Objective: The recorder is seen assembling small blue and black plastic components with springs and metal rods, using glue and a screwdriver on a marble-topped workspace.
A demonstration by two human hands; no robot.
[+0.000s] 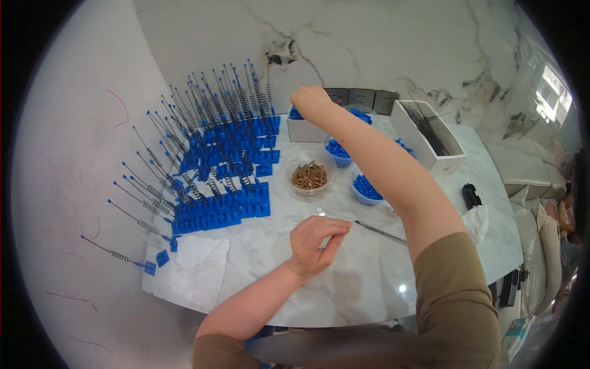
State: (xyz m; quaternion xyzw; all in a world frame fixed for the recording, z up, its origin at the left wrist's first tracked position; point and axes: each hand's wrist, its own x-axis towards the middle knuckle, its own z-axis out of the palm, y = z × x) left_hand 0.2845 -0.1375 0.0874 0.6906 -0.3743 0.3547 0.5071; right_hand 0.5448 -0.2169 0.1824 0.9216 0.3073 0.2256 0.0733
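Observation:
My left hand (314, 245) is held above the middle of the marble table, its thumb and fingers pinched together. Whatever may be between those fingertips is too small to make out. At the back, my right hand (311, 102) curls downward over a white box (307, 131) with blue parts in it; its fingertips are hidden. A thin dark metal rod, like a screwdriver shaft (382, 232), lies just right of my left hand. Behind that hand stands a clear tub of brass-coloured screws (309, 176). Blue square bases with upright coil springs (224, 138) fill the left side in rows.
Tubs of small blue parts (367, 188) stand under and beside my right forearm. A white box of dark springs (452, 162) sits at the back right, near a black tool (471, 195) and crumpled tissue (475, 222). White paper (200, 267) lies front left. Black sockets (361, 98) line the wall.

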